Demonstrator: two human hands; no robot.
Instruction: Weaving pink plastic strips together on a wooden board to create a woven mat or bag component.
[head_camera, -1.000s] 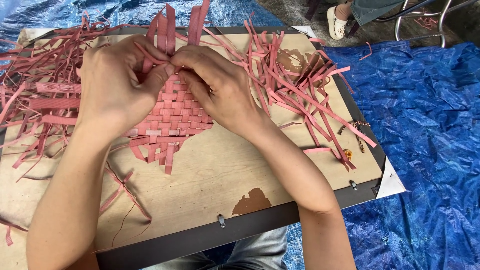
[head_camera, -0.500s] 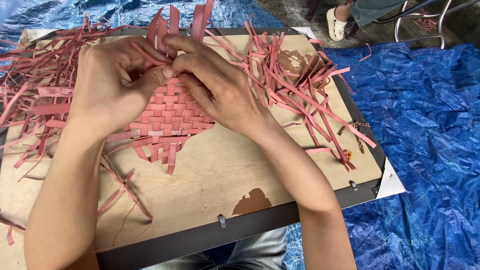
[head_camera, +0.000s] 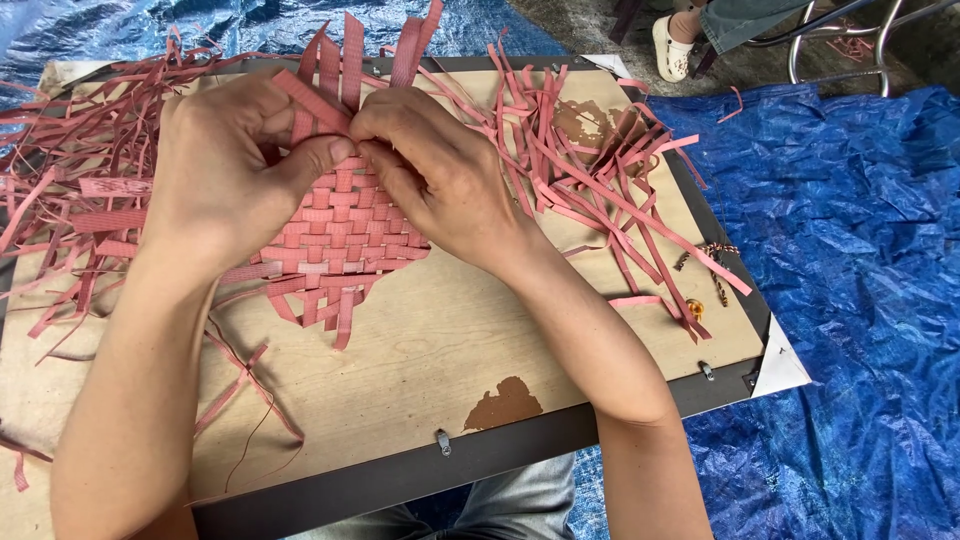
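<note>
Your left hand (head_camera: 225, 175) and your right hand (head_camera: 440, 175) meet at the top edge of the woven mat (head_camera: 345, 230), a small patch of pink strips plaited over and under each other. Your left grip is pinched together on one strip (head_camera: 310, 100) at that edge, thumb pressing across it. Your right hand's fingers curl down onto the weave just beside the left thumb; whether that grip is clamped on a strip or only pressing, you cannot tell, since the fingertips are hidden.

The mat lies on a wooden board (head_camera: 420, 350) with a dark frame, resting across your lap. Loose ends stick up from the mat's top and hang from its lower edge. Piles of loose pink strips (head_camera: 600, 170) spread over the board on both sides of your hands. A blue tarp (head_camera: 860, 260) covers the ground around the board.
</note>
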